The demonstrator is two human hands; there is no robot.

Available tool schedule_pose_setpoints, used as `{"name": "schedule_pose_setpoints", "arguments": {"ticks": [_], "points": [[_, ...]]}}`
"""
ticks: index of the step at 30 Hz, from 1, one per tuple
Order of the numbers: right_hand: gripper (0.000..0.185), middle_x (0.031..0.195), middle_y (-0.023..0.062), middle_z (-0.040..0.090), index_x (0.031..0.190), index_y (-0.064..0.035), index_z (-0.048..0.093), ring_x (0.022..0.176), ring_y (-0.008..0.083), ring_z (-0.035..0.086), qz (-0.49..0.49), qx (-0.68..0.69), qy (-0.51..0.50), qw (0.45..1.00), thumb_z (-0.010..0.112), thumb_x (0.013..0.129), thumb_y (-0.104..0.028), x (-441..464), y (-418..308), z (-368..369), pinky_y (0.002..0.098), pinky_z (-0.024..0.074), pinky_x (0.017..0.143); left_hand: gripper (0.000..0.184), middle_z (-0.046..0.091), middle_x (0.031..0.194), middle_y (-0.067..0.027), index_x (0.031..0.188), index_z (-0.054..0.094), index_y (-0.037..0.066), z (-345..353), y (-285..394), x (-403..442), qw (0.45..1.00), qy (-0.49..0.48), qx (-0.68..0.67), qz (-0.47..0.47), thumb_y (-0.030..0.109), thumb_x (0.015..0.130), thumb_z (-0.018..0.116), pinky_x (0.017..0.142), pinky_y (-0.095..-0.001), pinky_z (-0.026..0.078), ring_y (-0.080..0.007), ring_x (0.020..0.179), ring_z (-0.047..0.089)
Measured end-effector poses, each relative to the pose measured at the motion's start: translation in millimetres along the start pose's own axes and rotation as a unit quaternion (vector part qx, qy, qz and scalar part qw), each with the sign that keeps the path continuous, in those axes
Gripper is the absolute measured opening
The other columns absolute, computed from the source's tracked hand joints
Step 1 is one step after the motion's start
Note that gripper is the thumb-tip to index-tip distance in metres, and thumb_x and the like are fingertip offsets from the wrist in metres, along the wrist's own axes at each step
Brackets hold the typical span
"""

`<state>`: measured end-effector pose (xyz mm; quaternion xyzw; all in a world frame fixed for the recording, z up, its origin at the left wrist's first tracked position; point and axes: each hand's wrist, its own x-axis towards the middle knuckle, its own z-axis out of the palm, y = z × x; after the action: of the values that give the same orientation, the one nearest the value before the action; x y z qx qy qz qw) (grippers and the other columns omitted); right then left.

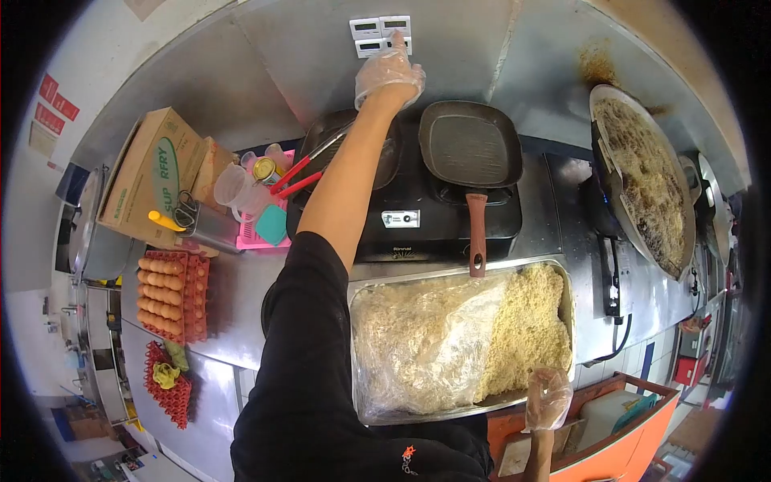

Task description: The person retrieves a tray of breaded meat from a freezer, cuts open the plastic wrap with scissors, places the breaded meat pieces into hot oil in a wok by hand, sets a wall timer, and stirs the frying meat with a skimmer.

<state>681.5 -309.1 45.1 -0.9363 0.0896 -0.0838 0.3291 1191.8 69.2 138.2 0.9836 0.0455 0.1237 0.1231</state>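
My left hand, in a clear plastic glove, reaches up to the metal wall. Its index finger is stretched out and touches the lower right one of several small white digital timers. My right hand, also gloved, is beside the lower right corner of a large metal tray, its fingers curled in and no object showing in them. Pale yellow crumbs fill the tray, partly covered by a clear plastic sheet.
A grill pan sits on the black stove; red-handled tongs lie over another pan. At right, a wide pan of bubbling oil. At left, egg trays and a cardboard box. An orange drawer stands open below.
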Motion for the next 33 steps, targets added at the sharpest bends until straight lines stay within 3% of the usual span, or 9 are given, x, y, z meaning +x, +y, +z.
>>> {"name": "schedule_pose_setpoints", "arguments": {"ticks": [3,6,15,17,21,29,33], "points": [[0.010,0.091,0.0111,0.069,0.096,-0.0001,0.072,0.084,0.0234,0.067,0.020,0.024,0.009,0.999,0.069,0.088,-0.005,-0.5,-8.5,0.0,0.0344,0.0536,0.079,0.079,0.061,0.150,-0.0140,0.168,0.028,0.014,-8.1,0.3,0.0,0.999,0.042,0.005,0.012,0.046,0.102,0.055,0.112,-0.0440,0.052,-0.0330,0.134,0.062],[0.011,0.092,0.0110,0.069,0.097,-0.0006,0.072,0.083,0.0227,0.066,0.023,0.019,-0.006,1.000,0.069,0.088,-0.006,-2.6,-16.2,-3.1,0.0340,0.0534,0.079,0.078,0.053,0.158,-0.0180,0.168,0.027,0.010,-20.0,1.5,1.3,1.000,0.010,-0.011,0.021,0.045,0.102,0.053,0.121,-0.0448,0.044,-0.0359,0.141,0.055],[0.011,0.093,0.0129,0.069,0.098,-0.0015,0.072,0.085,0.0254,0.068,-0.021,-0.003,-0.003,1.000,0.070,0.088,-0.005,-8.9,-14.2,-1.0,0.0347,0.0538,0.079,0.078,0.057,0.154,-0.0186,0.168,0.028,0.010,-15.7,-2.4,7.0,1.000,-0.007,0.015,0.025,0.047,0.103,0.052,0.118,-0.0454,0.047,-0.0347,0.140,0.057],[0.012,0.094,0.0137,0.069,0.099,-0.0018,0.072,0.085,0.0260,0.068,-0.024,0.002,0.000,1.000,0.069,0.087,-0.001,-13.3,-7.2,1.1,0.0349,0.0540,0.079,0.080,0.061,0.150,-0.0145,0.167,0.031,0.012,-13.3,-2.5,9.0,0.998,0.022,0.043,0.031,0.046,0.100,0.059,0.112,-0.0442,0.052,-0.0327,0.134,0.062],[0.010,0.093,0.0176,0.071,0.097,-0.0028,0.074,0.084,0.0357,0.069,-0.017,0.016,0.016,1.000,0.072,0.087,-0.003,-14.4,-18.4,0.7,0.0427,0.0543,0.076,0.082,0.061,0.151,-0.0142,0.168,0.029,0.013,-16.0,-1.7,4.9,0.999,0.015,0.038,0.033,0.047,0.100,0.060,0.113,-0.0445,0.052,-0.0324,0.135,0.061],[0.011,0.091,0.0172,0.071,0.096,-0.0029,0.074,0.084,0.0358,0.070,-0.006,0.014,0.021,1.000,0.074,0.085,-0.002,-15.0,-37.4,-4.0,0.0434,0.0537,0.075,0.082,0.059,0.153,-0.0140,0.165,0.034,0.010,-12.4,2.5,10.4,0.999,0.017,0.032,0.020,0.048,0.098,0.062,0.115,-0.0447,0.050,-0.0325,0.136,0.061],[0.012,0.091,0.0179,0.072,0.096,-0.0024,0.074,0.084,0.0358,0.070,-0.022,-0.010,0.027,0.999,0.075,0.084,-0.001,-17.4,-29.3,-3.2,0.0435,0.0540,0.075,0.083,0.055,0.156,-0.0176,0.168,0.024,0.008,-15.5,2.1,8.3,0.999,-0.002,0.033,0.032,0.049,0.103,0.054,0.120,-0.0449,0.046,-0.0343,0.142,0.055]]}}
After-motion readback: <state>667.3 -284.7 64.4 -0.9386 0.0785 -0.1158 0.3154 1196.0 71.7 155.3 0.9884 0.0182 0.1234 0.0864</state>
